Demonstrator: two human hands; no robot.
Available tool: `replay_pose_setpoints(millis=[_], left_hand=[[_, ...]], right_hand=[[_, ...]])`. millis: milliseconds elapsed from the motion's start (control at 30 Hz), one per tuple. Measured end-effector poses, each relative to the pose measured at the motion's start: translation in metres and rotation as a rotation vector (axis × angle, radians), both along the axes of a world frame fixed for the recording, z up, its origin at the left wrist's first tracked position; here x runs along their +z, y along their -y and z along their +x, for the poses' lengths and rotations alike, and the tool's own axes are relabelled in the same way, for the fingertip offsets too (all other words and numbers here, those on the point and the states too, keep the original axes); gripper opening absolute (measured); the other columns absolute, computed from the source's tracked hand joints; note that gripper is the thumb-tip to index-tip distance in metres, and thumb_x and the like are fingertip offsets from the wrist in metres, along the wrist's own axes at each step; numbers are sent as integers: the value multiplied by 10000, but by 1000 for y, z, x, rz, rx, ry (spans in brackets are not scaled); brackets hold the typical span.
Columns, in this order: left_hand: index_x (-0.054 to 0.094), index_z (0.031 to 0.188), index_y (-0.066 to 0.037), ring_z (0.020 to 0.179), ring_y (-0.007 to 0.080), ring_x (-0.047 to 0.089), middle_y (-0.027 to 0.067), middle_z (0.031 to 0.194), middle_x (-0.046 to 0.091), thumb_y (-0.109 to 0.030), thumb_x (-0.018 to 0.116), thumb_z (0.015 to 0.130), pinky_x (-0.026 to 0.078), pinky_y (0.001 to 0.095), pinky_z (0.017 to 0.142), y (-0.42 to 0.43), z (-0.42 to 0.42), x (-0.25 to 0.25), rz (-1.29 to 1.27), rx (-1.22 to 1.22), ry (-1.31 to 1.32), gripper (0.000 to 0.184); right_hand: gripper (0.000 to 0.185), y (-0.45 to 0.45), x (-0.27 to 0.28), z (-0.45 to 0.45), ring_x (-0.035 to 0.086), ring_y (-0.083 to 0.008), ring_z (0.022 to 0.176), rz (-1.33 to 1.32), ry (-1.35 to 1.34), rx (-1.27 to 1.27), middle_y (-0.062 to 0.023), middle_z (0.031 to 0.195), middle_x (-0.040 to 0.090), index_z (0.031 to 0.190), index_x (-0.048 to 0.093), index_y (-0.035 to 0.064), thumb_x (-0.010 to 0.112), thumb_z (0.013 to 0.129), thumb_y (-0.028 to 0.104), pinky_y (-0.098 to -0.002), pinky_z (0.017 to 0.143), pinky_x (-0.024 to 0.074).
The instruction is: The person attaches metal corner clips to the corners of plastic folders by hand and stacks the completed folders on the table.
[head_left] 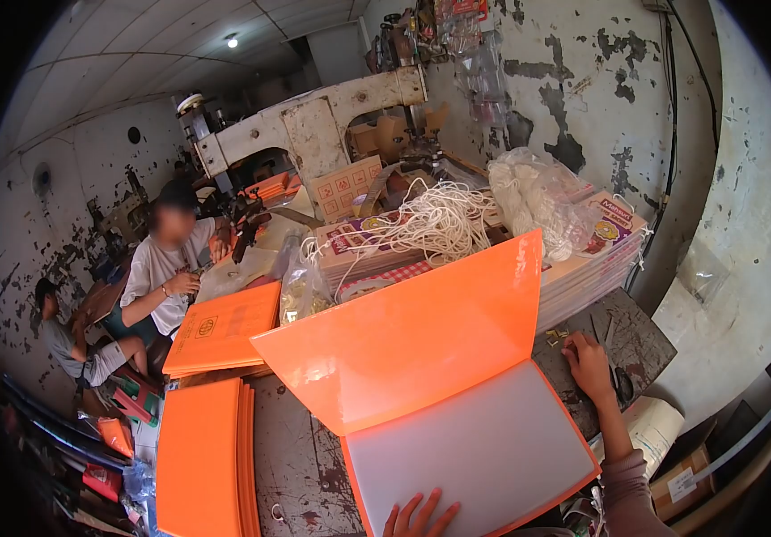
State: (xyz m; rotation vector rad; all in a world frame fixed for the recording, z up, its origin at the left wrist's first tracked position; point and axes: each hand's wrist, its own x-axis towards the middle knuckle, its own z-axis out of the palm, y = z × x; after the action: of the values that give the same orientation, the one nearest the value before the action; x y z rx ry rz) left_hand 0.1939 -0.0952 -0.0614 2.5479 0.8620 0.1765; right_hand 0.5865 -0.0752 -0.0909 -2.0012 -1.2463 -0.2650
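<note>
An orange folder (412,336) lies open before me, its cover raised and leaning back. Inside is a stack of translucent sheets (461,447). My left hand (421,515) rests flat on the lower part of these sheets, fingers spread. To the right of the folder, my right hand (589,367) is on the worktable with its fingers curled together. Whatever is between those fingertips is hidden. Small brass-coloured metal pieces (555,337) lie just beyond them. A pair of scissors (622,385) with dark handles is beside this hand, partly covered by it.
Stacked orange folders (198,456) stand at the left, with more (224,329) behind. White cord (444,219) lies tangled on bundled printed boards (582,277). A plastic bag (305,291) holds brass-coloured pieces. Behind is a large press machine (314,125). Two people sit at left.
</note>
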Motion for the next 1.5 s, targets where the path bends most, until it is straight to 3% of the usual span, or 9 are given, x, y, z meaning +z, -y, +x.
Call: replay_pose_setpoints(millis=[567, 667, 767, 867, 1033, 1100, 1167, 1367, 1500], left_hand=[[381, 1341, -160, 1312, 359, 242, 132, 1449, 242, -308, 742, 661, 206, 499, 1071, -1, 0, 4, 21, -34, -15, 784], [382, 1339, -159, 1316, 347, 243, 137, 1446, 245, -292, 701, 710, 217, 505, 1066, 2, 1, 19, 45, -6, -1, 718], [383, 1337, -161, 1313, 329, 263, 142, 1435, 262, -290, 661, 752, 238, 498, 1062, -3, -9, 18, 60, -55, -103, 661], [386, 1333, -170, 1309, 314, 282, 136, 1429, 273, -295, 662, 752, 262, 484, 1056, -11, -9, 25, -47, -64, -193, 656], [325, 1378, -189, 1339, 319, 233, 138, 1457, 225, -323, 661, 761, 256, 474, 1066, -53, 45, 94, 402, -291, -125, 715], [565, 1173, -177, 1107, 199, 499, 57, 1176, 545, -238, 640, 771, 397, 353, 895, -67, 94, 127, 751, -205, 76, 414], [497, 1266, -182, 1224, 250, 382, 113, 1289, 443, -281, 655, 758, 359, 374, 933, -91, 127, 123, 1081, -366, 106, 541], [553, 1187, -148, 1121, 233, 483, 97, 1198, 532, -256, 635, 787, 354, 371, 917, -131, 225, 155, 986, -41, 401, 422], [618, 982, -108, 750, 222, 602, 79, 838, 629, -241, 631, 800, 444, 354, 696, -150, 245, 166, 721, 53, 385, 226]], right_hand=[[127, 0, -2, 4, 571, -373, 750, 13, -19, -2, -162, 793, 579, 866, 534, 40, 623, 779, 67, -436, 631, 456], [113, 0, 17, -4, 593, -310, 722, 143, -54, 79, -132, 777, 587, 867, 561, 34, 631, 790, 76, -379, 626, 470], [88, -4, 41, -7, 562, -105, 696, 354, -497, 205, -23, 769, 589, 872, 588, 20, 624, 817, 78, -246, 643, 451], [90, -8, 92, -13, 560, -104, 687, 532, -775, 357, -24, 785, 591, 839, 579, 6, 624, 821, 82, -242, 642, 453], [66, -35, 158, -16, 546, -86, 680, 653, -731, 472, -22, 779, 584, 852, 567, 10, 597, 842, 68, -235, 629, 455], [75, -47, 171, -17, 547, -81, 686, 700, -702, 588, -25, 782, 589, 891, 567, 6, 598, 840, 51, -227, 619, 450], [82, -55, 184, -18, 546, -80, 687, 668, -726, 608, -25, 784, 591, 897, 576, 5, 606, 834, 47, -226, 615, 447], [84, -63, 197, 14, 550, -82, 692, 608, -690, 685, -22, 801, 603, 893, 623, -2, 620, 819, 36, -224, 599, 445], [111, -70, 192, 22, 594, -109, 700, 609, -741, 576, -57, 796, 627, 925, 628, -15, 606, 821, 15, -243, 655, 486]])
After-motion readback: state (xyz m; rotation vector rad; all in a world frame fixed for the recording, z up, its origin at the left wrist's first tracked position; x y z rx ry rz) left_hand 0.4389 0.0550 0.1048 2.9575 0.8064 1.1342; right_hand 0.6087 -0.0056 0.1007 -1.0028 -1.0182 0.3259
